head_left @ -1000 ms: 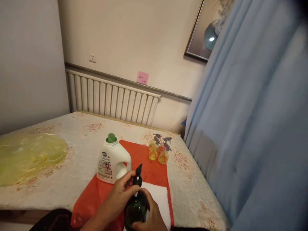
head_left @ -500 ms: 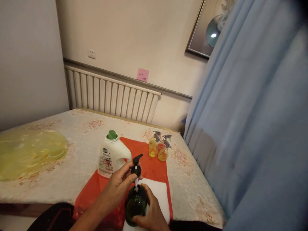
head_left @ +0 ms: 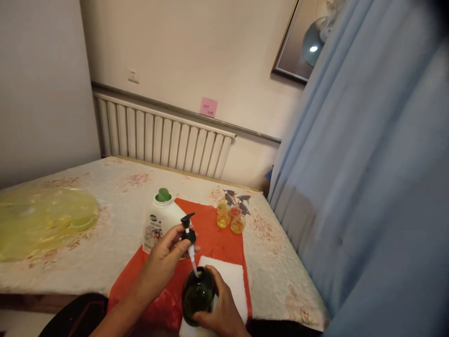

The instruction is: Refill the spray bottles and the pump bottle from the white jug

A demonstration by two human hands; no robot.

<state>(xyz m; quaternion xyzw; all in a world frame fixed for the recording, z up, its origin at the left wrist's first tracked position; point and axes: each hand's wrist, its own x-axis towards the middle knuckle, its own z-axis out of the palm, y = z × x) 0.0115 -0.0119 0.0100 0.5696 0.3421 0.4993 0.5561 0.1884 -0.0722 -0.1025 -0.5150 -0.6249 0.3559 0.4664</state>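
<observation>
Between the fingers of my left hand [head_left: 167, 250] is a black pump head [head_left: 188, 234], held by its collar. Its white tube [head_left: 192, 262] slants down into the mouth of a dark green bottle [head_left: 198, 299], and the collar is apart from the neck. My right hand [head_left: 222, 304] wraps round the bottle's right side. The bottle stands over a folded white towel [head_left: 229, 276]. Just behind my left hand is a white detergent jug [head_left: 168, 213] with a green cap [head_left: 163, 194] at its opening; my hand hides part of its handle.
A red cloth [head_left: 199, 220] lies beneath these things on a floral-covered table [head_left: 277, 262]. Several small spray bottles [head_left: 233, 215] with yellowish liquid stand at the back right. A translucent yellow sheet-like object [head_left: 45, 220] lies at the left. A blue curtain [head_left: 351, 164] hangs along the right.
My left hand has moved up and left with the pump head, so more of the white tube shows above the bottle. My right hand still holds the bottle in nearly the same place.
</observation>
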